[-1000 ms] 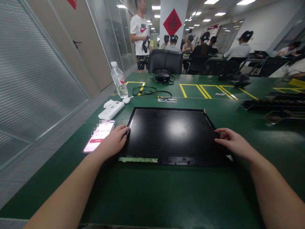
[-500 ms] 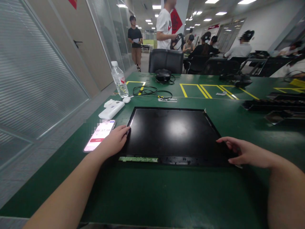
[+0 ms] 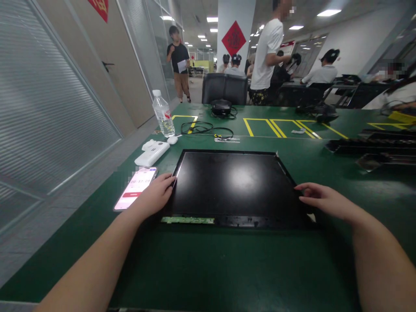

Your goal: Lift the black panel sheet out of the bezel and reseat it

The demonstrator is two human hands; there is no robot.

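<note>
Head camera: the flat, black, rectangular screen panel (image 3: 232,186) lay near the left edge of the green-topped desk (image 3: 227,271). The bare left hand (image 3: 160,190) rested fingers on the panel's left rim; the bare right hand (image 3: 321,198) had bent fingers at the right rim; whether either gripped could not be told. Good handling probably wanted light, even pressure on both rims, clear of the narrow green circuit strip (image 3: 187,220).
</note>
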